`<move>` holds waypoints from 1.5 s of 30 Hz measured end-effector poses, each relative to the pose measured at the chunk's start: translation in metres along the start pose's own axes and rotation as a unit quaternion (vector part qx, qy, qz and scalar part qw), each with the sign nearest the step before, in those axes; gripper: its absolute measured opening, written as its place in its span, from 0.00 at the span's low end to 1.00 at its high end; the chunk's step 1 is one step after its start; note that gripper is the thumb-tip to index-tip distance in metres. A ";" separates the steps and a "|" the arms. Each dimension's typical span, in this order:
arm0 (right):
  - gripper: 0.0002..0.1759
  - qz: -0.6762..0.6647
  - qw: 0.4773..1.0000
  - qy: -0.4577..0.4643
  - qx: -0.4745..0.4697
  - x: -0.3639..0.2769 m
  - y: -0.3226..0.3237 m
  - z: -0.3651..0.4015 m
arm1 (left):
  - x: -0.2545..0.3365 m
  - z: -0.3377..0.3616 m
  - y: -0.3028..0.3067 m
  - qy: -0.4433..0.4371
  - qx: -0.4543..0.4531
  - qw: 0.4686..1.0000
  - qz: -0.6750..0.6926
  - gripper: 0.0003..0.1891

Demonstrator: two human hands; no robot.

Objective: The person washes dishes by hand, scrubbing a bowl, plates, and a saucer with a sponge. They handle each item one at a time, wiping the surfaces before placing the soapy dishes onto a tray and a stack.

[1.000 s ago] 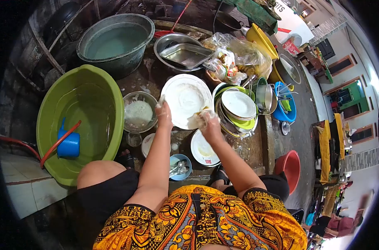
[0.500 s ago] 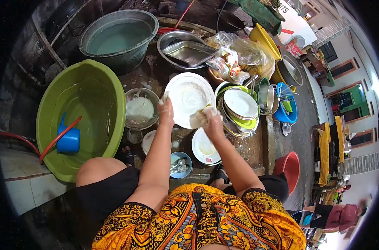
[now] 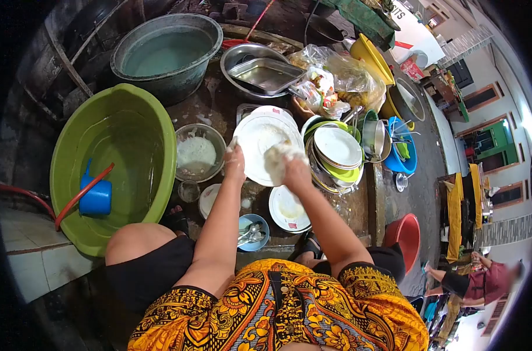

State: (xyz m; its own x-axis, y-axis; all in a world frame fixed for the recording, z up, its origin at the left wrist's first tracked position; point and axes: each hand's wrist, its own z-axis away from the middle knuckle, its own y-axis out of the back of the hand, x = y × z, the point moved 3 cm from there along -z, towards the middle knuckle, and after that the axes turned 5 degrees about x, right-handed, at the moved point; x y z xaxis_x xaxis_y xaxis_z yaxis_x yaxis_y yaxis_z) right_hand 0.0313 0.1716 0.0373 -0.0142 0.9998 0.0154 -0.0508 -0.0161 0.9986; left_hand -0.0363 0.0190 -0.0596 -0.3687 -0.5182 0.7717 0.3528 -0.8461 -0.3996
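Observation:
My left hand (image 3: pixel 235 164) is closed on the left rim of a white plate (image 3: pixel 257 137), which is tilted toward me. My right hand (image 3: pixel 296 171) grips a foamy, pale scrubbing sponge or cloth (image 3: pixel 276 157), its exact kind hidden by suds, and presses it on the lower right of the plate's face. Behind the held plate shows the rim of another white plate (image 3: pixel 276 111) with a small red mark. Just below my hands lies a white plate (image 3: pixel 287 206) on the ground. A bowl of soapy foam (image 3: pixel 196 153) stands left of my left hand.
A green tub (image 3: pixel 143 193) of water with a blue dipper (image 3: pixel 95 196) stands at left, a dark water basin (image 3: pixel 161 55) behind it. Stacked dishes (image 3: pixel 338 146) rise close to my right hand. A blue bowl (image 3: pixel 254 232) of spoons sits near my feet; a person (image 3: pixel 482 284) is far right.
The sponge or cloth in my right hand has moved from the plate's lower right edge inward over its face. The held plate has shifted slightly down, exposing another rim behind it.

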 end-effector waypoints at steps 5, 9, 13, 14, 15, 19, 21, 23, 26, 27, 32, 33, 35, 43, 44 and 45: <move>0.29 -0.063 0.996 -0.041 0.037 0.000 -0.008 -0.041 | -0.008 0.022 -0.019 0.035 -0.069 0.996 -0.039 0.23; 0.23 -0.157 0.979 0.093 0.086 -0.057 -0.006 -0.008 | 0.002 0.032 -0.011 0.086 -0.010 0.993 -0.082 0.26; 0.25 -0.138 0.981 0.127 0.046 -0.024 -0.014 0.016 | -0.014 0.013 -0.004 0.095 -0.073 0.983 0.138 0.24; 0.25 -0.079 0.994 0.078 -0.021 -0.008 -0.018 0.015 | -0.012 0.011 -0.002 0.070 -0.059 0.992 0.083 0.24; 0.26 -0.022 0.996 0.068 0.054 0.014 -0.032 0.004 | -0.011 0.012 -0.001 0.045 -0.047 0.997 0.027 0.24; 0.27 -0.074 0.980 -0.021 0.184 0.029 -0.024 -0.042 | -0.004 0.033 -0.016 0.068 -0.114 0.990 -0.047 0.25; 0.27 -0.075 0.996 -0.013 0.051 -0.001 -0.013 -0.054 | -0.021 0.028 -0.020 0.092 -0.139 0.985 -0.041 0.25; 0.27 -0.127 0.966 0.187 0.126 -0.038 -0.003 -0.046 | -0.051 0.007 -0.013 0.026 -0.110 0.990 -0.086 0.24; 0.26 -0.153 0.931 0.252 0.216 -0.037 0.001 -0.048 | -0.035 0.025 -0.016 0.085 -0.153 0.984 0.022 0.22; 0.25 -0.100 0.973 0.148 0.150 -0.021 -0.009 -0.060 | -0.037 0.024 -0.013 0.103 -0.157 0.982 -0.024 0.21; 0.26 -0.063 0.971 -0.074 0.217 0.021 -0.012 -0.072 | -0.037 0.022 -0.012 0.117 -0.169 0.979 0.007 0.16; 0.26 -0.060 0.972 -0.074 0.217 0.012 -0.011 -0.069 | -0.035 0.021 -0.014 0.070 -0.185 0.980 -0.019 0.17; 0.26 -0.135 0.984 -0.001 0.115 -0.022 -0.012 -0.056 | -0.025 0.025 -0.022 0.028 -0.195 0.978 -0.067 0.17; 0.22 -0.086 0.989 -0.085 0.079 0.014 -0.037 -0.052 | -0.011 0.025 -0.013 0.065 -0.146 0.986 -0.056 0.20; 0.23 -0.023 0.983 -0.021 0.184 0.024 -0.046 -0.046 | -0.010 0.022 -0.011 0.049 -0.113 0.990 -0.069 0.21; 0.23 -0.021 0.982 -0.021 0.184 0.020 -0.046 -0.037 | -0.009 0.019 -0.011 0.033 -0.079 0.993 -0.081 0.22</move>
State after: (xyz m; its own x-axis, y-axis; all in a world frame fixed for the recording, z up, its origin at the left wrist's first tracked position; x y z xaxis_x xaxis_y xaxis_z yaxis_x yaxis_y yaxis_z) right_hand -0.0040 0.1921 -0.0098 0.0207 0.9993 -0.0325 0.3150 0.0243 0.9488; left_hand -0.0204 0.0350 -0.0529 -0.4671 -0.3761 0.8002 0.1461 -0.9254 -0.3497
